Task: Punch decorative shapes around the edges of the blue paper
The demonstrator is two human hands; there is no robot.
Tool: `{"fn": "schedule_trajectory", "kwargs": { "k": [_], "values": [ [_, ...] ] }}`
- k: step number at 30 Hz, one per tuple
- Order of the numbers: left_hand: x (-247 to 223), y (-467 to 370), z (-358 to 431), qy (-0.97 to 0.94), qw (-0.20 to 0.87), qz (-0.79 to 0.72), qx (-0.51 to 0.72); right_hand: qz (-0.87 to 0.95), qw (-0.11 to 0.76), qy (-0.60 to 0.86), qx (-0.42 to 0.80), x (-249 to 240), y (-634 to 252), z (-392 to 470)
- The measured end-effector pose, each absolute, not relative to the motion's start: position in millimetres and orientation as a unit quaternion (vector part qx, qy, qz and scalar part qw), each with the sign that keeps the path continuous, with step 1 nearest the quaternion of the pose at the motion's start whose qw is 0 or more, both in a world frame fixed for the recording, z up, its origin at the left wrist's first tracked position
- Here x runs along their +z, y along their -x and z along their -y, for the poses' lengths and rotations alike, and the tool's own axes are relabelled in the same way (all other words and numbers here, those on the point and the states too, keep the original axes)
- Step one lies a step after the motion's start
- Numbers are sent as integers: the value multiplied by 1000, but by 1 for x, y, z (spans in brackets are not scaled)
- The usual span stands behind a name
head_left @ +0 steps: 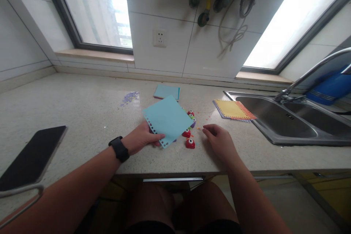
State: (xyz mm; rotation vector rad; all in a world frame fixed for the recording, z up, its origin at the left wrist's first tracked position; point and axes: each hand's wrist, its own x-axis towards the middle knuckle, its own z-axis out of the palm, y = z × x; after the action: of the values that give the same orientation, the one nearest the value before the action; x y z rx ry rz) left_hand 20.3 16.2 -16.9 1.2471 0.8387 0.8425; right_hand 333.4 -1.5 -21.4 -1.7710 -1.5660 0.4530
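A black slab (35, 155) lies on the counter (90, 124) left of the left grip (141, 139); purple confetti (130, 98) lies beyond that grip. The left grip pinches the blue sheet (171, 119), thumb above, fingers beneath, at its punched edge. A blue stack (166, 90) sits farther beyond. Red punches (190, 144) stand between the grips. The right grip (219, 140) is curled, its hold impossible to tell. Ahead and right of it, a yellow sheet (229, 108) lies beside the sink (301, 142).
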Motion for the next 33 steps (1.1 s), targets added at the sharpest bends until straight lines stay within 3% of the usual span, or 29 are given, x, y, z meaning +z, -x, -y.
{"fn": "schedule_trajectory", "kwargs": {
  "k": [22, 33],
  "values": [
    [-23, -22, -18, -516, 664, -370, 396, 624, 374, 676, 117, -26, -334, -5],
    [-23, -21, -18, -512, 669, -359, 401, 567, 425, 680, 189, -30, -336, -6]
  ]
}}
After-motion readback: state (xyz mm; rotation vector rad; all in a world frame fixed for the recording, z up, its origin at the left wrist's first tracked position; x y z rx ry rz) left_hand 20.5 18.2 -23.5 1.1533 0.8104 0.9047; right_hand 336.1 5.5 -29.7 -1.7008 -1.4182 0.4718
